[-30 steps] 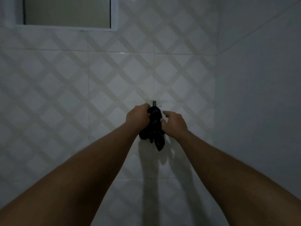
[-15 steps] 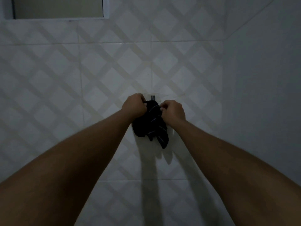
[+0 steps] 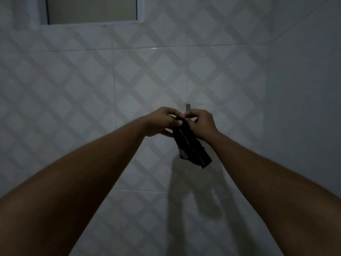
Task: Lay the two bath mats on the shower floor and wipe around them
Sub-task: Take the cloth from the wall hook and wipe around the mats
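Observation:
A small black cloth (image 3: 191, 147) with thin light stripes hangs down in front of the tiled wall. My left hand (image 3: 162, 121) and my right hand (image 3: 200, 124) both pinch its top edge, fingertips close together, just below a small metal wall hook (image 3: 188, 107). The cloth's top looks a little below the hook, and I cannot tell whether it touches it. No bath mat and no shower floor are in view.
The wall ahead is white tile with a diamond pattern (image 3: 110, 80). A plain wall (image 3: 304, 89) meets it in a corner on the right. A framed window (image 3: 92, 10) sits high at the upper left. The light is dim.
The bunched cloth now hangs long and narrow. Both hands have shifted from gripping its sides to pinching its top edge, slightly below the hook.

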